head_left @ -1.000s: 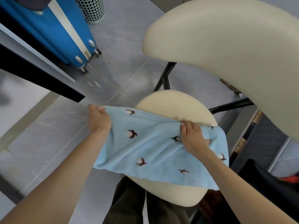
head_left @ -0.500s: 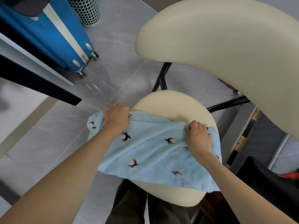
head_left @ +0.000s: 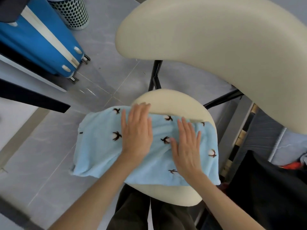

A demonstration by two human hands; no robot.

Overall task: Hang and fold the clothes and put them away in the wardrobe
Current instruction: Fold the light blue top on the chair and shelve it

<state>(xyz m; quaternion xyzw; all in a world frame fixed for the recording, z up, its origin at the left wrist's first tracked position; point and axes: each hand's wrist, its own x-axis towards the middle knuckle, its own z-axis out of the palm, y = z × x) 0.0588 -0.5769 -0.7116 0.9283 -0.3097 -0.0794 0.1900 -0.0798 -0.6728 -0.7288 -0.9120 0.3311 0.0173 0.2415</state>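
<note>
**Flat palms on a soft cloth laid over a chair seat**

The fingers [head_left: 140, 113] of both hands are straight and nearly together, clamped on nothing. The left hand [head_left: 136, 135] and right hand [head_left: 187, 151] rest palm-down, side by side, on the light-blue cloth [head_left: 99, 146]. The cloth lies across the cream chair seat [head_left: 166, 195] at centre frame. Its left part hangs past the seat rim over the floor [head_left: 49, 155], and its right border runs along the seat's right rim.

We judge the cloth light, soft and fleecy. It will sag and wrinkle wherever it is unsupported, should hold under a flat palm, and cannot break. We would pinch it at the corners or along a border, since the middle only bunches.

The rounded seat is narrower than the cloth, so any fold ends partly in air. The chair back [head_left: 216, 47] overhangs the upper right of the frame and limits reach there. Open room lies to the left, over the floor. A blue suitcase [head_left: 41, 42] and a perforated bin [head_left: 73, 12] stand in the upper left, well apart. A dark mass [head_left: 265, 188], which we cannot identify, crowds the lower right.
</note>
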